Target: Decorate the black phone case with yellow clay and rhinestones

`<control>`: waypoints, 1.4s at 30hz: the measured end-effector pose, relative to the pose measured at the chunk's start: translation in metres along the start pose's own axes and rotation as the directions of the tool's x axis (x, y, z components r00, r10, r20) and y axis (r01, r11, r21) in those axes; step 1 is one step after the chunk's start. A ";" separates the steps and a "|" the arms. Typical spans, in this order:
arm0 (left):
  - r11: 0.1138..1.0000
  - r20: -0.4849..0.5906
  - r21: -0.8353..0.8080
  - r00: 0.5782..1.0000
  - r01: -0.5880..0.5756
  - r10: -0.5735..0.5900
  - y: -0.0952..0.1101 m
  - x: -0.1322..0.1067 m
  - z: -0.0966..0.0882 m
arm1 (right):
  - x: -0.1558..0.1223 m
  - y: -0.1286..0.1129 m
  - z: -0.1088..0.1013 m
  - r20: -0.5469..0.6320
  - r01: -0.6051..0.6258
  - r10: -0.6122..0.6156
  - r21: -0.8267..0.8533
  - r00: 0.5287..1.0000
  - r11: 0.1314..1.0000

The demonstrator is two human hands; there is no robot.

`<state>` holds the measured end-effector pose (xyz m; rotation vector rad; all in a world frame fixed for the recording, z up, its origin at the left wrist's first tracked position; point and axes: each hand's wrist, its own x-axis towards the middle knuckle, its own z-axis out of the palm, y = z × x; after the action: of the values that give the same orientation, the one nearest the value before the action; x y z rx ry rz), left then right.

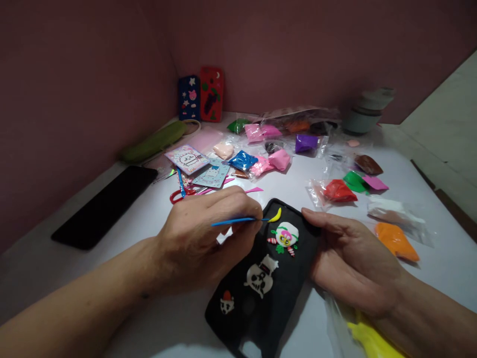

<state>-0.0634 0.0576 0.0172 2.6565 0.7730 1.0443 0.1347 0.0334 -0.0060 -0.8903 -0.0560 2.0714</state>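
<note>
My left hand [219,228] pinches a thin blue modelling tool [233,221]. Its tip touches or nearly touches a small yellow banana-shaped clay piece [276,215] at the upper end of a black phone case [244,325]. Along its right edge, my right hand [346,248] grips the case, thumb near the top corner. The case is tilted above the white table. Below the yellow piece sits a round white clay figure [292,228] with green, pink and striped bits. Further down are a white skull-like figure [255,281] and a small white-and-orange one [226,304].
A black phone [106,206] lies at left. Cards [188,159] and red-handled scissors [175,195] lie beyond my left hand. Clay packets, including blue [243,160], red [339,191], orange [397,242] and yellow [372,340], spread behind and right. Decorated red [212,94] and blue cases [189,99] lean on the wall.
</note>
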 end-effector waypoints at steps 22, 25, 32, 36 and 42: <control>0.999 0.024 0.027 1.000 -0.017 0.016 0.002 0.000 -0.001 | -0.001 0.000 -0.001 0.025 0.008 -0.008 0.011 1.000 1.000; 0.999 0.030 0.027 0.999 -0.020 0.019 0.002 0.001 -0.001 | 0.000 0.000 0.001 -0.008 0.000 0.000 0.021 1.000 1.000; 1.000 0.008 0.006 1.000 0.011 -0.011 0.003 0.002 -0.001 | 0.000 0.000 -0.001 0.051 0.019 -0.018 -0.017 0.999 1.000; 1.000 0.014 0.009 1.000 -0.016 0.016 0.002 0.001 0.001 | 0.001 0.000 -0.001 0.036 0.008 -0.008 0.014 0.999 1.000; 1.000 0.024 0.015 1.000 -0.008 0.007 0.002 0.000 0.001 | 0.001 0.000 -0.002 0.066 0.009 -0.010 0.010 0.998 1.000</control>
<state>-0.0622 0.0562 0.0173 2.6810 0.7696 1.0112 0.1357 0.0334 -0.0077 -0.8141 -0.0851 2.0900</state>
